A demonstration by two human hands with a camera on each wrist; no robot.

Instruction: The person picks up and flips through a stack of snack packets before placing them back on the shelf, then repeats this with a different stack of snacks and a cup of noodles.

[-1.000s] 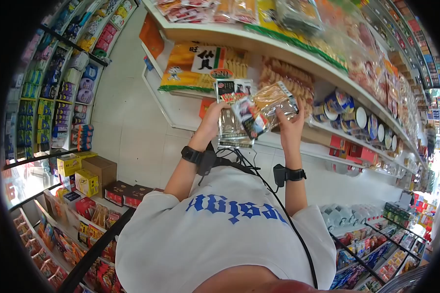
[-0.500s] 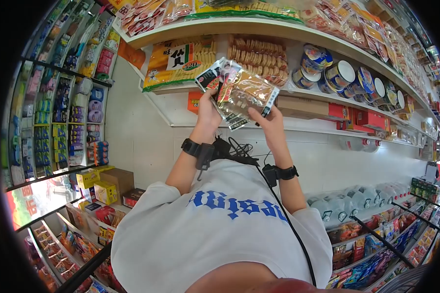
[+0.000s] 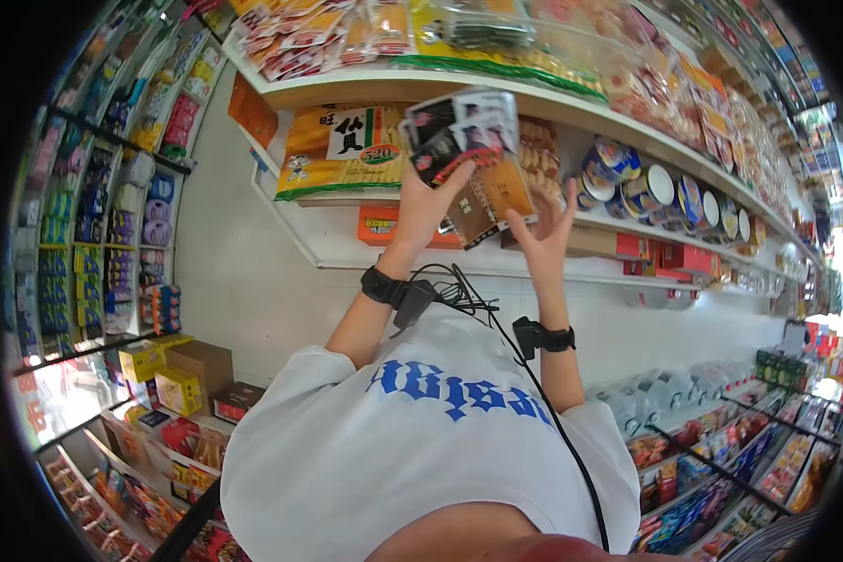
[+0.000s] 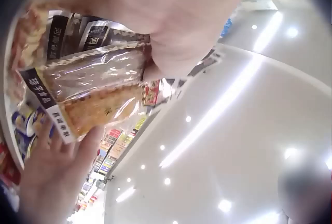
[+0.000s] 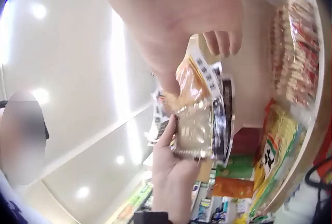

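My left hand (image 3: 428,208) grips a fanned bunch of several flat, clear-and-black snack packets (image 3: 468,131), its thumb lying across their front. In the left wrist view the front packet (image 4: 98,110) shows an orange-brown filling and a black-and-white printed edge. My right hand (image 3: 545,244) is at the right side of the bunch with its fingers spread apart. Its thumb touches the packet's orange-brown part in the right wrist view, where the left hand (image 5: 174,172) holds the bunch from below. The bunch hides part of the shelf behind it.
Before me is a shelf (image 3: 328,253) bearing a large yellow cracker bag (image 3: 337,155), round snacks in clear wrap (image 3: 540,150) and blue-and-white tubs (image 3: 660,187). Snack bags (image 3: 290,37) fill the shelf above. Yellow boxes (image 3: 180,389) stand at left; a cable (image 3: 571,450) crosses my shirt.
A second ago the right hand held one packet apart from the left hand's bunch. The packets then came together and now stand fanned in the left hand, while the right hand's fingers have spread.
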